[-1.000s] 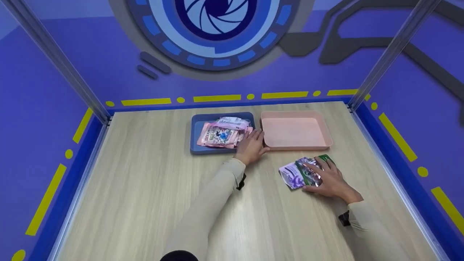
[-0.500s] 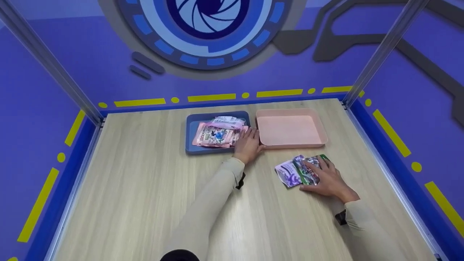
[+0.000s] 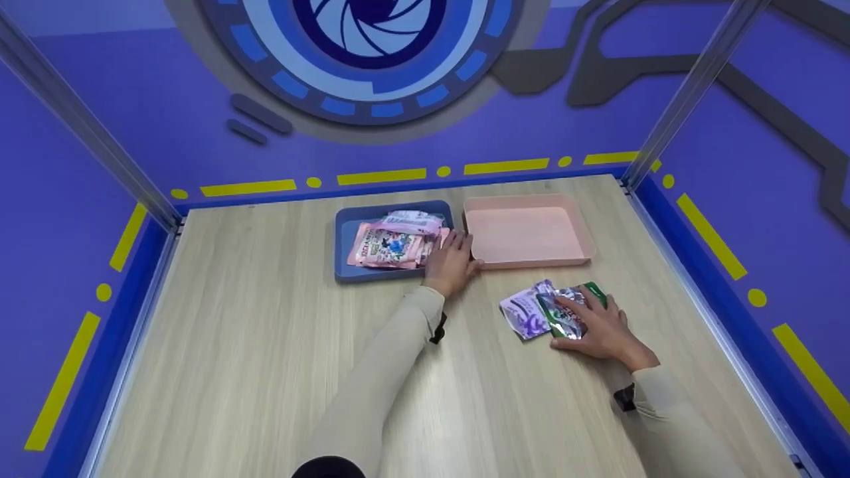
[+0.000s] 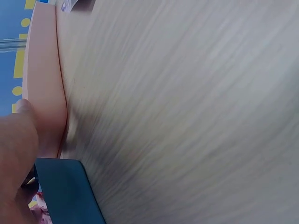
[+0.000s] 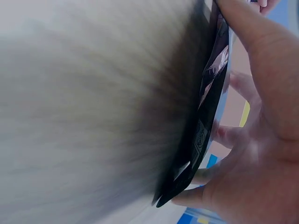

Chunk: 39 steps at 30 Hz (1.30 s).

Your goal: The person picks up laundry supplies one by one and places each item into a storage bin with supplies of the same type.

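My left hand rests over the near right corner of the blue tray, fingers forward at the packets. In the left wrist view its thumb lies along the wall of the pink tray. Several pink and lilac packets are heaped in the blue tray. My right hand is spread over a green-edged shiny packet, with fingertips on its upper side and the thumb at its near edge. A purple packet lies partly under that packet's left side.
Behind the right hand, the pink tray stands beside the blue one on the wooden table. Blue-purple panels enclose the table at the back and both sides, with metal posts at the corners.
The head view has shifted a little. My right hand has slid the green-edged packet slightly right, so more of the purple packet shows. My left hand stays at the tray corner.
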### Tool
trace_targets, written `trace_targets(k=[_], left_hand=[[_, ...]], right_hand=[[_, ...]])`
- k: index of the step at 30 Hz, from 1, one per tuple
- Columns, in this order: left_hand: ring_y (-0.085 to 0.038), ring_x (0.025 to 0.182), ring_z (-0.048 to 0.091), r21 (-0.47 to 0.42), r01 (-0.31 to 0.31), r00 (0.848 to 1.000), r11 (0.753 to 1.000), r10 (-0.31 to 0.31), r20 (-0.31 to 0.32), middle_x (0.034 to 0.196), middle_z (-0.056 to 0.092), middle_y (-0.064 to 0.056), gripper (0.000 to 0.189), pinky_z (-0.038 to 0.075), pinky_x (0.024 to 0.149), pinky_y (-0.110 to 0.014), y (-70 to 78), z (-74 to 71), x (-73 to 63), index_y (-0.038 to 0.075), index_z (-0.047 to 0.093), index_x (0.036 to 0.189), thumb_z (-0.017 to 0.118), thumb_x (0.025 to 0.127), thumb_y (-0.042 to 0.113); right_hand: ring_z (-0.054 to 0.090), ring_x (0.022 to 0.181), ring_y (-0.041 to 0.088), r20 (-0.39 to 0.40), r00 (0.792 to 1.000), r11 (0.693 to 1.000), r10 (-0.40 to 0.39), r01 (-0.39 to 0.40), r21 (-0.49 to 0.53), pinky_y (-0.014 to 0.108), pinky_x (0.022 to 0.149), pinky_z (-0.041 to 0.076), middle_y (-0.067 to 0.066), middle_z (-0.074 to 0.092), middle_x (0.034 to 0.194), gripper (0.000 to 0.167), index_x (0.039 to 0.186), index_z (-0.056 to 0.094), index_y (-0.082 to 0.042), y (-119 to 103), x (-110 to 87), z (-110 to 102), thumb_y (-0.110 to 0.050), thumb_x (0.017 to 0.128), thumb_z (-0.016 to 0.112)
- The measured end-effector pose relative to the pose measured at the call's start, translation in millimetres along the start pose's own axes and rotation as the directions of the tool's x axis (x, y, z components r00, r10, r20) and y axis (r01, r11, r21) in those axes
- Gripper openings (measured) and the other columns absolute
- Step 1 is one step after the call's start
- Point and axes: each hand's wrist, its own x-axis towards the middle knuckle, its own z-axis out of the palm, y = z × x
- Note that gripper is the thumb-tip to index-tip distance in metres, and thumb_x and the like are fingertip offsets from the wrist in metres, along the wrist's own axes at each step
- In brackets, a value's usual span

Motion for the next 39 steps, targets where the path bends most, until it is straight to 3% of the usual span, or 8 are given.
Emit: trace_targets(k=[16,27,39], left_hand=[[-0.025,0.151,0.033,-0.049,0.053,0.998,0.997,-0.052,0.017,0.158,0.046,-0.008,0.065,0.025,0.124,-0.047,1.3,-5.5,-3.5,0.014,0.043,0.157,0.05,0.105,0.053],[-0.026,0.15,0.036,-0.058,0.031,0.999,0.998,-0.032,-0.015,0.157,0.048,-0.009,0.066,0.026,0.124,-0.047,1.3,-1.8,-4.5,0.011,0.047,0.154,0.054,0.103,0.052],[-0.027,0.151,0.034,-0.076,0.04,0.999,0.996,-0.039,0.012,0.159,0.045,-0.01,0.065,0.023,0.125,-0.046,3.5,-2.4,-3.4,0.012,0.045,0.156,0.051,0.105,0.052]], right_hand=[[0.015,0.134,0.078,-0.044,0.999,0.999,0.029,-0.03,-0.034,0.089,0.102,0.013,0.029,0.025,0.162,0.093,0.154,0.048,-0.023,6.5,-7.6,4.3,-0.062,0.077,0.083],[0.015,0.134,0.078,-0.053,0.998,1.0,0.015,-0.016,-0.014,0.09,0.1,0.014,0.028,0.026,0.162,0.092,0.154,0.049,-0.023,8.2,-11.5,7.5,-0.062,0.077,0.082],[0.013,0.135,0.077,-0.032,0.999,0.999,0.044,-0.045,-0.016,0.09,0.1,0.014,0.026,0.023,0.163,0.093,0.155,0.047,-0.026,10.8,-12.9,6.4,-0.065,0.078,0.081]])
